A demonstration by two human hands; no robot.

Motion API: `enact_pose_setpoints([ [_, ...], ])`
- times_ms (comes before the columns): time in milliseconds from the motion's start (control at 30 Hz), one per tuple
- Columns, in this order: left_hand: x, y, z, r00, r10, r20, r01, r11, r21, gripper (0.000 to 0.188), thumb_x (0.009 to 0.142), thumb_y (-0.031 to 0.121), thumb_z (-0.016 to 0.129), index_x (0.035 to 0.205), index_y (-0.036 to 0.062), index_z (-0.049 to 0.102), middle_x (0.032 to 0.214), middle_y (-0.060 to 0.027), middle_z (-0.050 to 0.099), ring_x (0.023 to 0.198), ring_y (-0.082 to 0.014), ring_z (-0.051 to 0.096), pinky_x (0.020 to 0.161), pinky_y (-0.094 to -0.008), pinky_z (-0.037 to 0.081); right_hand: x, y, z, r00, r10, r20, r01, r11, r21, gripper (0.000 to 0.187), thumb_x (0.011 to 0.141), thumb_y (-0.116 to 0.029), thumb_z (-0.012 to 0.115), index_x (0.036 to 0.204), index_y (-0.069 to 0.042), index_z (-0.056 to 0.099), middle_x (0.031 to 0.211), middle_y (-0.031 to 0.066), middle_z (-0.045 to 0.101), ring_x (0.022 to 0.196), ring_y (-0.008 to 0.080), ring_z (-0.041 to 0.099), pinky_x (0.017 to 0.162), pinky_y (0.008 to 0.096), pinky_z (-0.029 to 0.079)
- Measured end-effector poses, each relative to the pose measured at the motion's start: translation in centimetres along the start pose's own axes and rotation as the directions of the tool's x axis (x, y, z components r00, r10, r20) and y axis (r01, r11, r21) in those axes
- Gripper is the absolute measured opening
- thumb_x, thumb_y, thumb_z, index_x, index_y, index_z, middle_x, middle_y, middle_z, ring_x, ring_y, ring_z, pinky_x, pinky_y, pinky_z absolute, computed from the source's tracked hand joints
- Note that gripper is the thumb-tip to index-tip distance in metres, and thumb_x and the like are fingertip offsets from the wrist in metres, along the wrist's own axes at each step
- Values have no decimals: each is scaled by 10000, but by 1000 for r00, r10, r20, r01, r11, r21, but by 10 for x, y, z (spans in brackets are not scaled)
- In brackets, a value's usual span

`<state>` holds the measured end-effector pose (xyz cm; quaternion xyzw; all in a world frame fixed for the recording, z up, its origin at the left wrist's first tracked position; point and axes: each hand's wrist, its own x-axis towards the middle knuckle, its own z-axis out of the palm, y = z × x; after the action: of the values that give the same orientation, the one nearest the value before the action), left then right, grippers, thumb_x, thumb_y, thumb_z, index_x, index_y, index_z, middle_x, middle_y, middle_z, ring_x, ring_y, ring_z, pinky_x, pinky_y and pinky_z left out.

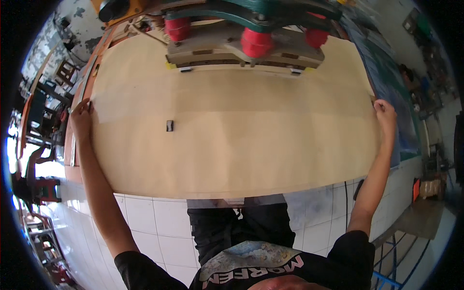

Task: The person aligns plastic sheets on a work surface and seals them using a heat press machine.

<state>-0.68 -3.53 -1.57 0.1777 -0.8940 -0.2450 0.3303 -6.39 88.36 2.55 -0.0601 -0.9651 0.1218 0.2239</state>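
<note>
A large pale plywood sheet (232, 130) lies flat in front of me on a machine table. My left hand (81, 116) grips the sheet's left edge. My right hand (385, 116) grips its right edge. Both arms are stretched wide apart. The far end of the sheet sits under a green machine head (251, 14) with red rollers (256, 42) and a wooden pressing block (241, 53). A small dark object (169, 125) lies on the sheet, left of its middle.
White floor tiles (145, 217) lie below the sheet's near edge. Red chairs and racks (38, 188) stand at the left. A dark green panel (386, 72) runs along the right, with clutter and an orange object (416, 189) beyond.
</note>
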Motion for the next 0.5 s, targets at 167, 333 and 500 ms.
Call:
enact_pose_setpoints([
  [167,-9,23,8,991,-60,117,48,994,102,241,894,50,480,1054,15,657,807,-49,624,665,-89,546,602,-220,418,1,4,-5,998,57,24,-57,998,15,158,769,-164,621,905,-102,675,762,87,655,680,208,617,651,316,472],
  [333,-5,14,11,996,-70,63,74,995,-62,243,891,50,480,1055,8,654,867,-78,648,738,-99,581,650,-219,437,3,5,-8,988,138,68,-140,990,21,179,761,-150,607,919,-111,679,798,94,670,734,209,639,672,318,479],
  [500,-4,13,10,995,-49,89,50,999,-6,255,892,58,474,1070,23,652,874,-72,651,750,-113,582,656,-227,439,1,4,-6,986,150,74,-150,989,-3,167,770,-159,606,918,-102,657,822,98,672,764,216,641,695,325,478],
])
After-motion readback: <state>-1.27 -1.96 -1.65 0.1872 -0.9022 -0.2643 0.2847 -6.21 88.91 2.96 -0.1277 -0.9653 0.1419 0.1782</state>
